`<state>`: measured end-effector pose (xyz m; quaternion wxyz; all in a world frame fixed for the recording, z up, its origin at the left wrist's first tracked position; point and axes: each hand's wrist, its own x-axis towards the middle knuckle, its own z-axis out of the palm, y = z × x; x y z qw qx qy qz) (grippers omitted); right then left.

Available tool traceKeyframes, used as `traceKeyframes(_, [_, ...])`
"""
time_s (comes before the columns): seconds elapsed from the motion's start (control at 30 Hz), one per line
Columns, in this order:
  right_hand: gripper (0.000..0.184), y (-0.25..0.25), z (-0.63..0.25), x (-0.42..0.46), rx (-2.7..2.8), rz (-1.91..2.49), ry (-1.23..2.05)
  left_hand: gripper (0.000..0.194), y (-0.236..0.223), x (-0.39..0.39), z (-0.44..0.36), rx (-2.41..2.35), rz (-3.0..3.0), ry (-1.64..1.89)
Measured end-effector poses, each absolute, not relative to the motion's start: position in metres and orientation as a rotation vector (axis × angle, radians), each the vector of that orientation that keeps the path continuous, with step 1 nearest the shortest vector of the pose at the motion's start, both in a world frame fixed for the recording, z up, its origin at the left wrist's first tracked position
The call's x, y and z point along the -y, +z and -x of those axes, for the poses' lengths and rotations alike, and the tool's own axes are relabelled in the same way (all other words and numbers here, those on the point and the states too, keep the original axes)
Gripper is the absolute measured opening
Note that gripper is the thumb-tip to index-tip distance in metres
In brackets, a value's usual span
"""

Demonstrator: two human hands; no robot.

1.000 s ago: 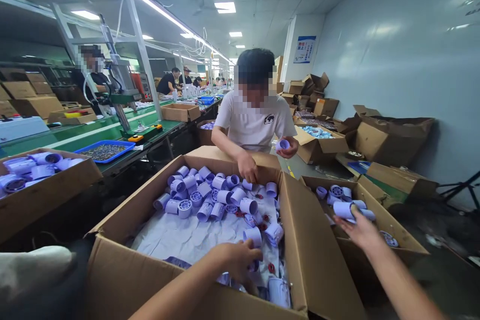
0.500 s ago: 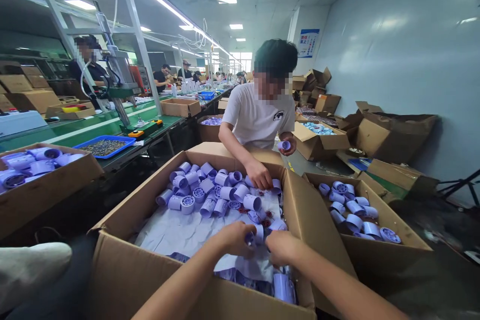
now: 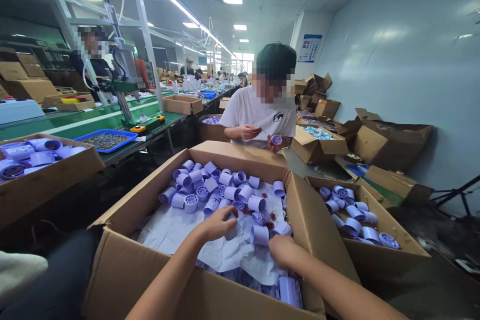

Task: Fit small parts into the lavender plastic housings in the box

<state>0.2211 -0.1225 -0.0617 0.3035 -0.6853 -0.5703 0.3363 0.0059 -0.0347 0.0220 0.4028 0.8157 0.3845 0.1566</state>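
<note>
Inside a large cardboard box (image 3: 150, 262), many lilac plastic cups (image 3: 256, 203) lie on a crumpled white sheet (image 3: 168, 232). My left hand (image 3: 220, 222) is curled above the sheet near the middle, closed around a blurred lilac cup (image 3: 233, 226). One separate cup (image 3: 259, 235) lies between my hands. My right hand (image 3: 283, 250) is low at the box's right side, beside the sheet's edge. Its fingers are curled in, and whatever they grip is hidden. Small red-and-black wired parts (image 3: 270, 224) lie among the cups.
Across the box, a co-worker (image 3: 258, 110) holds a cup and a thin wire. Further cups fill a carton (image 3: 390, 210) on the right and another carton (image 3: 48, 180) on the left. A green workbench (image 3: 112, 115) bears a press and a blue tray (image 3: 107, 132) of small parts.
My left hand has moved left and away from my right hand, leaving a cup between them. My right hand stays nearly in place. The co-worker's hand has lifted out of the box.
</note>
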Motion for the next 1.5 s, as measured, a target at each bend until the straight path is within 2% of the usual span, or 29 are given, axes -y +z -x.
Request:
traceKeyframes(0.07, [0.048,-0.044,-0.227,0.12,1.545,1.815,0.902,0.02,0.024,0.037,-0.006,-0.938,-2.038,0.405])
traceKeyframes(0.2, [0.014,-0.001,-0.235,0.105,1.582,1.73,0.938,0.014,0.027,0.04,-0.007,-0.869,-1.972,0.324])
traceKeyframes(0.23, [0.014,0.009,-0.234,0.099,1.566,1.695,0.957,0.013,0.026,0.041,-0.007,-0.855,-1.965,0.297])
traceKeyframes(0.3, [0.028,0.026,-0.225,0.088,1.442,1.563,1.066,0.013,0.024,0.042,-0.007,-0.845,-1.976,0.254])
traceKeyframes(0.43, [0.049,0.041,-0.189,0.071,1.01,1.13,1.402,0.031,0.018,0.043,-0.006,-0.917,-2.028,0.293])
traceKeyframes(0.6, [0.052,0.03,-0.154,0.062,0.905,1.038,1.478,0.041,0.013,0.04,-0.006,-0.899,-1.966,0.659])
traceKeyframes(0.73, [0.05,0.02,-0.155,0.064,0.902,1.06,1.471,0.065,0.008,0.034,-0.006,-0.948,-1.842,0.71])
traceKeyframes(0.8, [0.049,0.017,-0.16,0.066,0.935,1.091,1.468,0.069,0.006,0.031,-0.006,-1.011,-1.764,0.728])
traceKeyframes(1.0, [0.047,0.016,-0.161,0.069,1.085,1.168,1.381,0.061,0.014,0.031,-0.003,-1.004,-1.55,0.788])
traceKeyframes(1.27, [0.047,0.018,-0.152,0.075,1.177,1.041,1.304,0.051,0.026,0.038,-0.001,-0.862,-1.09,0.862])
traceKeyframes(1.5, [0.045,0.019,-0.151,0.078,1.103,0.948,1.327,0.042,0.025,0.039,-0.001,-0.771,-1.011,0.83])
